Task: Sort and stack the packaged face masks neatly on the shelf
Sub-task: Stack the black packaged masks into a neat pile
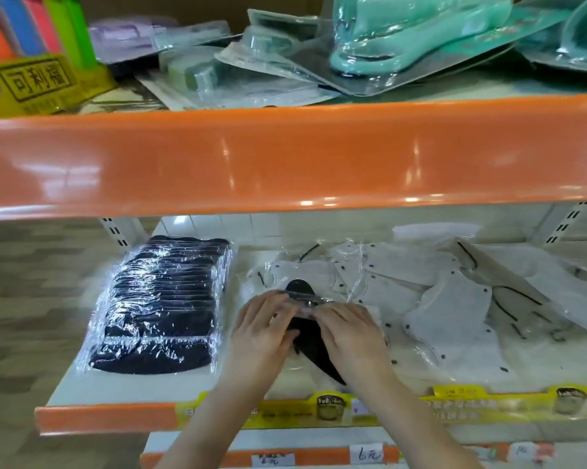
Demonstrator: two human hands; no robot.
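We're mid-sort: left hand (263,328) and right hand (348,328) both pinch one black mask (314,343) in its clear wrap, fingers clamped on its top edge, over the shelf (122,389) centre. Black stack (160,308) sits left, white masks (437,299) loose right. Next, we reckon: carry it left, square it onto the stack.

My forearms reach forward side by side. My left hand (263,324) and right hand (348,328) sit close together, palms down, fingertips curled, each in a pinching grip.
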